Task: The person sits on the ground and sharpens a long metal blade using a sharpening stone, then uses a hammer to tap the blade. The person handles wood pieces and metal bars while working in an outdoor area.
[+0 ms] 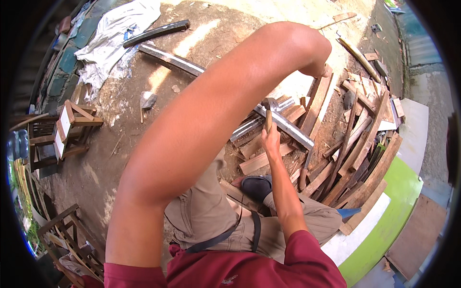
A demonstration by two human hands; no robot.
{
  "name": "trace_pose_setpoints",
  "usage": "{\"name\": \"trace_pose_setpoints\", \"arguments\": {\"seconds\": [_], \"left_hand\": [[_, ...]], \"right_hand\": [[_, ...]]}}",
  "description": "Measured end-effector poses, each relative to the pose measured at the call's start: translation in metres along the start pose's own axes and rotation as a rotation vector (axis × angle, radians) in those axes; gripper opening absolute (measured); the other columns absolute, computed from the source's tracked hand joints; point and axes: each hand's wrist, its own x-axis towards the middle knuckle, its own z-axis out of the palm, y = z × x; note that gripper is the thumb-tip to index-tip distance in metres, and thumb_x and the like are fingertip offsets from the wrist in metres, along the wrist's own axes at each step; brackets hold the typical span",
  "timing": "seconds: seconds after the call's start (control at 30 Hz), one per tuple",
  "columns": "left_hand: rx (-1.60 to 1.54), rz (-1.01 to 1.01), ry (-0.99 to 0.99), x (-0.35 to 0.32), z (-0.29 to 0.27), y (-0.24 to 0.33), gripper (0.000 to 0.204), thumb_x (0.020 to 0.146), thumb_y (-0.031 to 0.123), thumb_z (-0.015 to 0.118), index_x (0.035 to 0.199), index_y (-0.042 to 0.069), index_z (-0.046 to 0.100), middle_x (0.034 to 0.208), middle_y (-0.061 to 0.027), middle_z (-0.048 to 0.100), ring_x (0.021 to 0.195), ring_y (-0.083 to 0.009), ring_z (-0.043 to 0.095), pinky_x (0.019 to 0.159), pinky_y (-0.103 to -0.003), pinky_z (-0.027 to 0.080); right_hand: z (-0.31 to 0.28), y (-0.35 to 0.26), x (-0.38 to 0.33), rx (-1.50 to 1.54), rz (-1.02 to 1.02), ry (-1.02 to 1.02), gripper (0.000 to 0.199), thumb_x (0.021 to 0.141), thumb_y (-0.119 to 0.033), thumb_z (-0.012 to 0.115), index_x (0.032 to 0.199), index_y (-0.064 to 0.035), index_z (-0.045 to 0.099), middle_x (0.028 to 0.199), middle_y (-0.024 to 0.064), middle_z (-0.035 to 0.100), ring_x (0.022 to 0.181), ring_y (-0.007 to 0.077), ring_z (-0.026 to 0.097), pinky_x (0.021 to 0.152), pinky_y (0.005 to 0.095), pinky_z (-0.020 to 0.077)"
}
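My left arm stretches across the view to the upper right. There my left hand point(318, 66) is closed over the far end of a wooden plank point(317, 103), its fingers partly hidden. In my right hand point(271, 138) is a hammer point(268, 117), gripped by its wooden handle. The hammer's head is over a long dark bar with a whitish face point(293, 132), which passes beneath my left arm. Shorter wood pieces point(261, 162) lie under the bar. Close to the bar's near end is a wood-handled bladed tool point(303, 177), on the ground.
A pile of scrap wood point(357, 144) lies to the right, beside a green and white sheet point(398, 201). At the left stand a small wooden stool point(72, 127) and a wooden frame point(67, 230). A white cloth point(113, 36) and another dark bar point(158, 32) lie at the far left.
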Motion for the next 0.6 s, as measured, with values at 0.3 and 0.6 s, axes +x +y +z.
{"name": "trace_pose_setpoints", "arguments": {"seconds": [0.3, 0.6], "left_hand": [[0.000, -0.039, -0.117, -0.002, -0.015, 0.016, 0.036, 0.096, 0.037, 0.065, 0.118, 0.010, 0.075, 0.114, -0.0109, 0.074, 0.101, -0.0295, 0.072, 0.086, -0.045, 0.058], [-0.011, 0.041, -0.093, -0.015, -0.022, 0.019, 0.036, 0.096, 0.035, 0.064, 0.118, 0.008, 0.075, 0.116, -0.0124, 0.074, 0.104, -0.0295, 0.070, 0.089, -0.044, 0.056]], "right_hand": [[0.000, -0.013, 0.001, 0.066, 0.097, 0.105, 0.029, 0.094, -0.013, 0.064, 0.115, -0.0004, 0.049, 0.084, 0.0326, 0.067, 0.085, 0.0542, 0.065, 0.069, 0.0576, 0.0500], [-0.008, -0.023, 0.017, 0.029, 0.049, 0.025, 0.031, 0.093, -0.012, 0.063, 0.115, 0.0012, 0.046, 0.090, 0.0348, 0.067, 0.091, 0.0549, 0.065, 0.076, 0.0576, 0.0505]]}}
